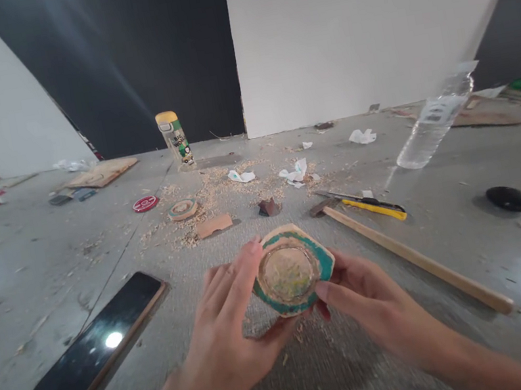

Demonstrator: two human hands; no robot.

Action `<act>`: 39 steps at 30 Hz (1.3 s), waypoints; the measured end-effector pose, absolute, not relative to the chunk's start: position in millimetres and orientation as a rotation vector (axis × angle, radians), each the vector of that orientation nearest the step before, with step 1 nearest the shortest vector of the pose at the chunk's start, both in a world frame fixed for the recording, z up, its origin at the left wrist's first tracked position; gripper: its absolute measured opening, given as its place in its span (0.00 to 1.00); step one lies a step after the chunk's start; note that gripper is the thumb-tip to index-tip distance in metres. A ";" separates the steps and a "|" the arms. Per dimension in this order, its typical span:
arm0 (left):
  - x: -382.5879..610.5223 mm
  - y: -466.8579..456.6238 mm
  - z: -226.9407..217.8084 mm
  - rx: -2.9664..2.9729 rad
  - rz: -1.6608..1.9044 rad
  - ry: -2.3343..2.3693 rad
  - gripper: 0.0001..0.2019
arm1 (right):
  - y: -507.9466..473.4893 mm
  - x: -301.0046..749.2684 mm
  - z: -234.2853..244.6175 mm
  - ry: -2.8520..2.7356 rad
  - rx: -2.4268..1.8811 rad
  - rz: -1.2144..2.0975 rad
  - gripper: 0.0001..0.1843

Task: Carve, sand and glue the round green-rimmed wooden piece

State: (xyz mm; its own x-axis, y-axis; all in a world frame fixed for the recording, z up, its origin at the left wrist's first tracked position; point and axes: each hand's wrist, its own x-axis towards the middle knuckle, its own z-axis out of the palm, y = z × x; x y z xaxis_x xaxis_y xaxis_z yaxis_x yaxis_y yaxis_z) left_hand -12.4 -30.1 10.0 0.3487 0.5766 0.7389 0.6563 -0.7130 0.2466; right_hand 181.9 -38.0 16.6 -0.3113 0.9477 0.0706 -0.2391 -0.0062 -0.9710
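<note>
Between my two hands is a wooden piece (287, 271) with an angular outline, a teal painted border and a round recess in its face. My left hand (234, 322) grips its left side, fingers along the upper edge and thumb beneath. On the right, my right hand (366, 290) pinches the lower right edge, its thumb on the face and its fingers behind, partly hidden. Beyond the piece lie a small wooden block (214, 226), a crumpled brown scrap (268, 207) and a similar wooden piece (183, 208) among shavings.
A hammer (410, 253) and a yellow utility knife (375, 207) lie to the right, near a black mouse-shaped object (511, 198). A clear plastic bottle (433, 123) leans behind them. At left rests a phone (99, 348); farther back are a red lid (145, 204) and a yellow-capped bottle (176, 140).
</note>
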 end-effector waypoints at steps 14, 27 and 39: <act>-12.7 -35.1 10.1 -2.510 -1.311 -1.085 0.35 | -39.7 181.9 12.1 -1.243 -0.860 1.548 0.12; -13.9 -35.0 11.6 -2.512 -1.304 -1.078 0.32 | -40.6 185.7 6.4 -1.238 -0.883 1.583 0.11; -15.6 -32.2 8.6 -2.518 -1.301 -1.122 0.35 | -37.5 187.2 7.9 -1.260 -0.824 1.601 0.10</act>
